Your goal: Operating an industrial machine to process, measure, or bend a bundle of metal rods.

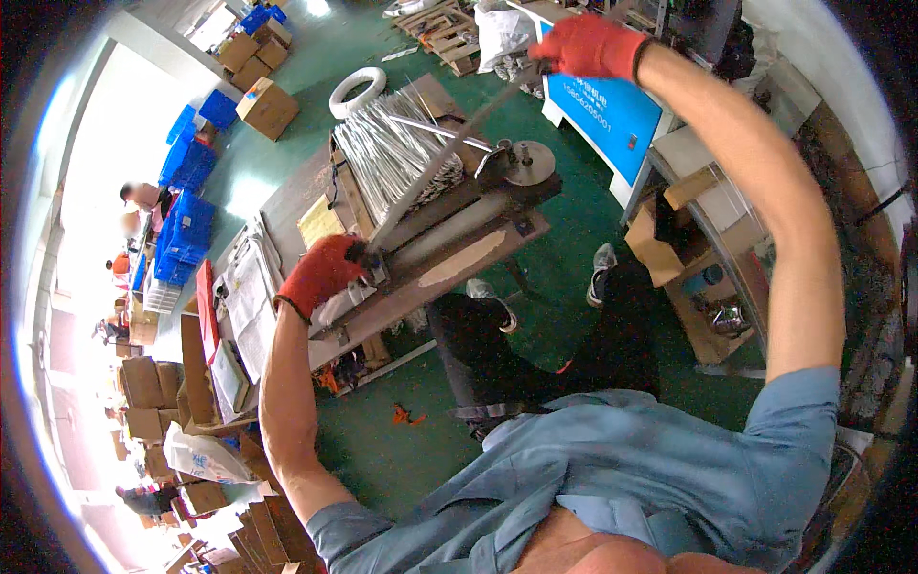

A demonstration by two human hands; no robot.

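A long, flat grey metal bar [432, 174] slants across the bench, from near left to far right. Wrapped round its far, raised end is my right hand [595, 48], in a red glove, with the arm stretched out. My left hand [330, 272], also red-gloved, is closed at the bar's near end, beside a small metal block on the bench edge; its fingertips are partly hidden. Under and beyond the bar lies a bundle of thin silver rods [382, 158]. To the right of the rods, a round metal disc [531, 165] with upright pins sits at the bench corner.
A white ring-shaped coil [358, 93] lies behind the rods. A blue cabinet [602, 124] stands at far right, with an open cardboard box [660, 234] nearer me. Papers [251, 306] cover the bench's left part. Blue crates [186, 234], cartons and other people are farther left.
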